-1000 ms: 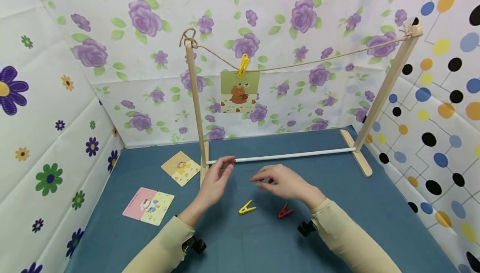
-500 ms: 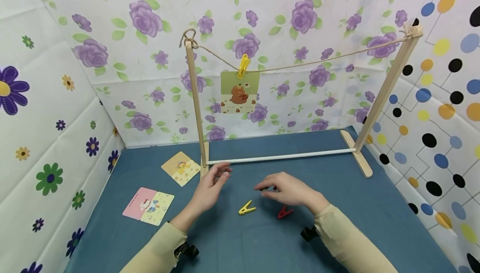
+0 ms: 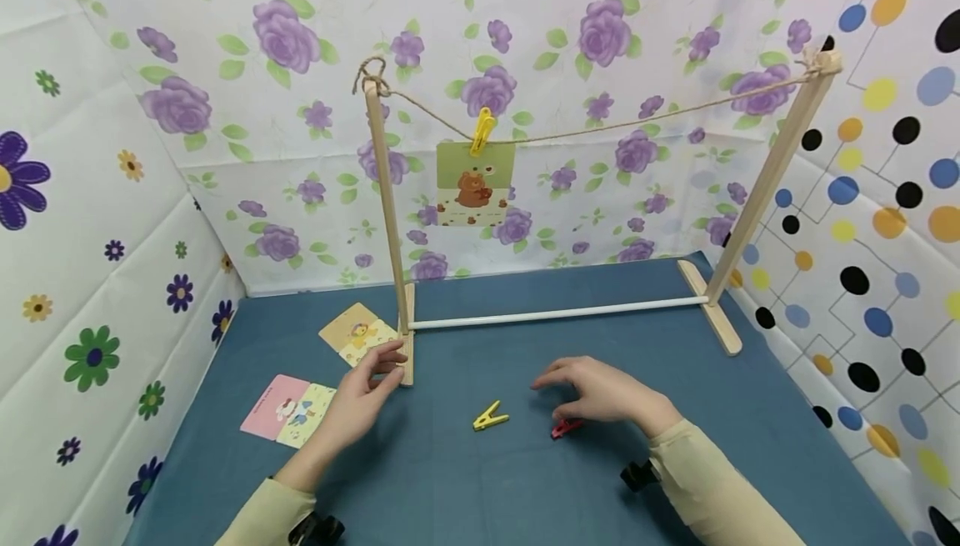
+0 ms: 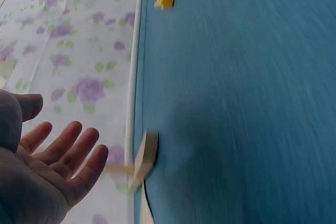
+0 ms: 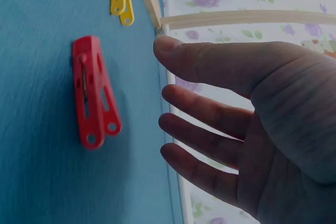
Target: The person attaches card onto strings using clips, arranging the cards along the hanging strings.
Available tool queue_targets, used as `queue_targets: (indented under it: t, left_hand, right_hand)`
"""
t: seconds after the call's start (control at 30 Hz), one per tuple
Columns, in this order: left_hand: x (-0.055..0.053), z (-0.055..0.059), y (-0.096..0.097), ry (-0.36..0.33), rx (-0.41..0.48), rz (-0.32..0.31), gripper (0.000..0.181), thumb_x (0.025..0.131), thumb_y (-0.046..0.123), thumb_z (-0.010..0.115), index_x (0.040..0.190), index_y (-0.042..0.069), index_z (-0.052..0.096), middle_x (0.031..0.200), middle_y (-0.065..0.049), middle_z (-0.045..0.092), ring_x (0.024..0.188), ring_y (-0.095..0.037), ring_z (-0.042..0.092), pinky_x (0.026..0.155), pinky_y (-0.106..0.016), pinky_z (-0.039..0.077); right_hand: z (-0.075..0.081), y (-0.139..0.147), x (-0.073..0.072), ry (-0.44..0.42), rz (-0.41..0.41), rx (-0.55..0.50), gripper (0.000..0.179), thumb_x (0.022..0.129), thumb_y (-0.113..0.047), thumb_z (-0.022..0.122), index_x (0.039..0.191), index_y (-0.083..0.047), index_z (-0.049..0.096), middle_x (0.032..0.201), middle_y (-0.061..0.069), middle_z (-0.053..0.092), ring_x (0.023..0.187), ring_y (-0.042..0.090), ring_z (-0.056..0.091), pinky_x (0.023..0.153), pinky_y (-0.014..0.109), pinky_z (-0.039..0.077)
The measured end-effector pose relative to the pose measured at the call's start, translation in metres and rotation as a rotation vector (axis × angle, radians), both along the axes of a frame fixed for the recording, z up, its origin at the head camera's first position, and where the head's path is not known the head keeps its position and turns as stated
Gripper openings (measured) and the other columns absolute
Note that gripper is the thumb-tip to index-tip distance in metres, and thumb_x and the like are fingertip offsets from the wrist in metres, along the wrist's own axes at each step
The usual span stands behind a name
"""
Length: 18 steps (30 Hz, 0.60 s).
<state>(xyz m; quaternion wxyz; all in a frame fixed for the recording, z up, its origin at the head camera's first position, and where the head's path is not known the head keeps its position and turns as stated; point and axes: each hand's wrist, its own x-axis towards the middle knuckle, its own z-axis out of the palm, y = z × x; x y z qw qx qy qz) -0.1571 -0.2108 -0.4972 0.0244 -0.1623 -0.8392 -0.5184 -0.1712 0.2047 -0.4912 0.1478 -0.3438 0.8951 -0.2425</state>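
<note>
My left hand hovers with loosely bent fingers beside the left foot of the wooden stand, close to a tan card and partly covering a pink and yellow card. Nothing is in its fingers in the left wrist view. My right hand hangs above a red clothespin, fingers and thumb apart and holding nothing. A yellow clothespin lies on the cloth between the hands. On the rope a brighter yellow clothespin holds up a green card with a bear.
The stand has two wooden posts, flat wooden feet and a white crossbar low at the back. A blue cloth covers the table. Patterned sheets wall in the back and both sides.
My left hand has moved left and towards me, from the crossbar's end to near the cards. My right hand has shifted right and down over the red clothespin, its fingers spreading wider.
</note>
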Motion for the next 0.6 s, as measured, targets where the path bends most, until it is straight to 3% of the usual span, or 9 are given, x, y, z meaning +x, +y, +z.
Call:
queue_targets:
  t: [0.23,0.37,0.5,0.6]
  left_hand:
    - [0.006,0.0,-0.046,0.018,-0.145,0.165,0.054,0.108,0.018,0.068,0.157,0.004,0.047,0.142,-0.024,0.062,0.128,-0.042,0.063,0.097,-0.055,0.055]
    - [0.009,0.001,-0.073,-0.044,-0.209,0.233,0.065,0.109,0.027,0.067,0.161,0.001,0.038,0.149,-0.029,0.054,0.137,-0.048,0.053,0.103,-0.064,0.048]
    - [0.013,0.002,-0.094,-0.117,-0.278,0.265,0.076,0.108,0.033,0.069,0.164,-0.001,0.031,0.155,-0.033,0.046,0.143,-0.052,0.043,0.11,-0.071,0.04]
    - [0.016,0.0,-0.106,-0.135,-0.339,0.285,0.081,0.105,0.032,0.073,0.163,-0.004,0.03,0.155,-0.036,0.043,0.143,-0.054,0.041,0.111,-0.073,0.036]
  right_hand:
    - [-0.003,0.007,0.007,-0.038,-0.048,0.024,0.063,0.093,-0.019,0.087,0.151,-0.024,0.064,0.147,0.002,0.061,0.135,0.028,0.058,0.104,0.054,0.053]
    - [-0.003,0.009,0.009,-0.051,-0.063,0.045,0.07,0.09,-0.021,0.09,0.153,-0.025,0.061,0.149,0.003,0.058,0.137,0.031,0.056,0.104,0.055,0.052]
    - [-0.003,0.01,0.01,-0.045,-0.061,0.064,0.071,0.088,-0.023,0.092,0.152,-0.024,0.062,0.148,0.005,0.059,0.137,0.033,0.057,0.104,0.056,0.052]
    - [-0.005,0.01,0.01,-0.05,-0.056,0.08,0.07,0.087,-0.022,0.093,0.15,-0.022,0.064,0.147,0.006,0.06,0.136,0.033,0.057,0.104,0.056,0.052]
